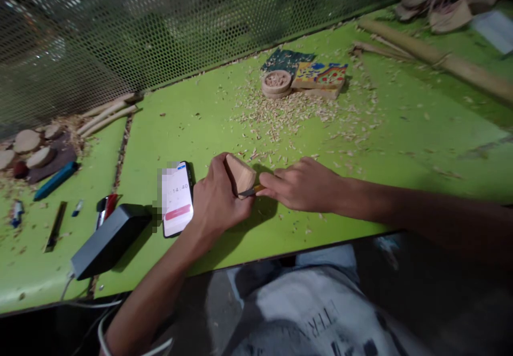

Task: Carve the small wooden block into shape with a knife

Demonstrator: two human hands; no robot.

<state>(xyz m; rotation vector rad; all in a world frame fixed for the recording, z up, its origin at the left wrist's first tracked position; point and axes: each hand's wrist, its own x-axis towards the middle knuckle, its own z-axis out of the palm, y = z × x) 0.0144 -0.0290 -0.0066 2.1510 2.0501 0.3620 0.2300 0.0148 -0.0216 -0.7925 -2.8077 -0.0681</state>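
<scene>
My left hand [220,198] is closed around a pale wooden block [241,174], tilted up above the near edge of the green table. In my right hand [296,185] is a carving knife [252,190] with a yellowish handle, most of it hidden by the fingers. Its dark blade lies against the lower edge of the block, close to my left thumb. Just left of my left hand lies a phone [178,198] with a timer on its lit screen.
A dark grey box [110,241] with a cable sits left of the phone. Wood shavings [276,115] spread around a round wooden dish [276,84] and a painted block [320,75]. Behind runs a perforated metal screen [200,30]. A long pole [436,56] lies at right.
</scene>
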